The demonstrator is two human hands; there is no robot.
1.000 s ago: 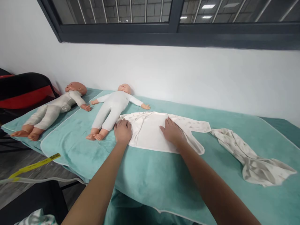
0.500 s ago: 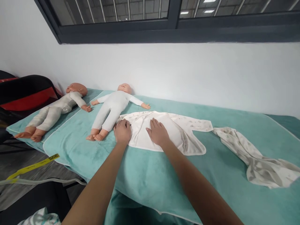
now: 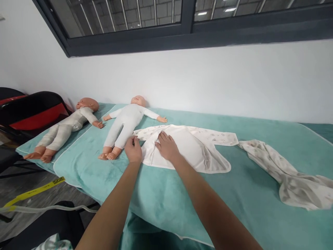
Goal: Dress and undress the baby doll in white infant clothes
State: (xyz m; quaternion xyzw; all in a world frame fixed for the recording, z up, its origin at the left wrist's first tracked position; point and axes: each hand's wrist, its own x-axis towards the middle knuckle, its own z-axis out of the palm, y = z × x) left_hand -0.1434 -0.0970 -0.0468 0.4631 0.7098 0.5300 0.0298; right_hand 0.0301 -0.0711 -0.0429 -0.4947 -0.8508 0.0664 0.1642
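A white baby shirt point(image 3: 189, 146) with small prints on its sleeves lies spread open on the green cloth, its pale lining upward. My right hand point(image 3: 168, 147) rests flat on the left half of this lining, fingers stretched out. At the shirt's left edge my left hand point(image 3: 133, 149) is closed, its fingers curled in at the fabric; their tips are partly hidden. Just beyond that hand lies a baby doll point(image 3: 127, 121) in a white suit, face up, its feet to the left of my wrist.
Another doll point(image 3: 67, 126) lies at the far left. A crumpled white printed garment point(image 3: 288, 177) touches the shirt's right sleeve end. The green cloth point(image 3: 244, 215) covers the table against the wall. Black-and-red chairs point(image 3: 36, 111) stand left; a yellow tag point(image 3: 36, 191) hangs by a pale tube.
My right hand has slid left across the shirt, and folds now show on its right half. My left hand has stayed near the left edge, its fingers more curled. The view has tilted slightly.
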